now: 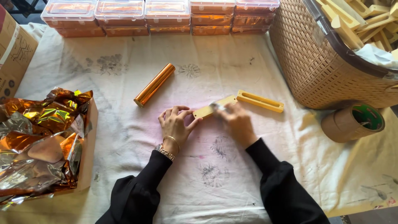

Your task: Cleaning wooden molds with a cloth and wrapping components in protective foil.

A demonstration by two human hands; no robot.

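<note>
My left hand (176, 122) lies flat on the cloth and pins the near end of a yellow wooden bar (211, 108). My right hand (236, 122) is blurred with motion and presses a small pale thing, too blurred to name, against the bar's middle. A second yellow bar with a long slot (260, 101) lies just right of it. An orange foil roll (154, 84) lies up and left of my hands.
A wicker basket (323, 62) full of wooden pieces stands at the right, with rolls of brown tape (352, 122) below it. Stacked clear boxes (166, 16) line the back. A cardboard box with crumpled orange foil (41, 137) sits at the left.
</note>
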